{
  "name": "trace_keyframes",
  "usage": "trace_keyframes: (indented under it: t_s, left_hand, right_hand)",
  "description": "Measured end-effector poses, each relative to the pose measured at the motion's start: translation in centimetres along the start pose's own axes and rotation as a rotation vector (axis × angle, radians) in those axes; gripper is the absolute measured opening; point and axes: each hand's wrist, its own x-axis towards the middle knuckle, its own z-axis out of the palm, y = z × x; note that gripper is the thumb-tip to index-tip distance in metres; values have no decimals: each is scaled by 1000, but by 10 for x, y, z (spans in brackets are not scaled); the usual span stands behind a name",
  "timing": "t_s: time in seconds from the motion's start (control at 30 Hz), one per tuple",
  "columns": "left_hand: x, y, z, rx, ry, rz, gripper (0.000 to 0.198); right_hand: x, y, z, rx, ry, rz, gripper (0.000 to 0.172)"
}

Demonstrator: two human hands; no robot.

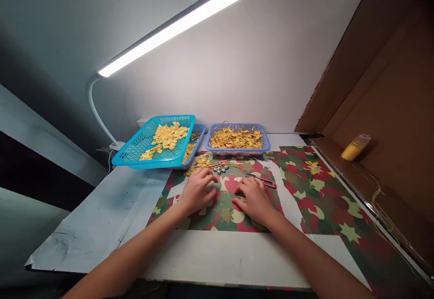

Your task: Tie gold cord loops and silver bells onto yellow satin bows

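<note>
A thin gold cord [225,193] stretches low over the camouflage-patterned sheet between my two hands. My left hand [198,191] is closed at one end of it, fingers curled and the thumb near the cord. At the other end my right hand [253,200] is bent in the same way, its fingertips at the cord. Just beyond the hands lie a small cluster of silver beads [221,168] and a pile of yellow ribbon-like pieces [202,161]. A pink-handled tool [268,183] rests behind my right hand, partly hidden by it.
A turquoise basket [129,156] of yellow pieces sits tilted over a blue basket [200,133]. Another blue basket [237,151], heaped with gold pieces, stands at the back. A lamp [176,25] hangs above. Cardboard [379,73] and a yellow-filled container [355,147] are on the right.
</note>
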Motion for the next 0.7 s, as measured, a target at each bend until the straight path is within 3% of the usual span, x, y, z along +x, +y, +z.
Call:
trace_keyframes:
  t_s: [0.17,0.43,0.7]
  left_hand:
    - [-15,3,9,-51,-35,-62,10]
    - [14,15,14,-149,-207,-61,7]
    - [25,10,11,-459,-252,-234,17]
  right_hand:
    - [2,-10,10,-86,-38,-7,8]
    - [2,-14,16,-206,-43,-30,10]
    - [1,-11,16,-227,-48,-44,13]
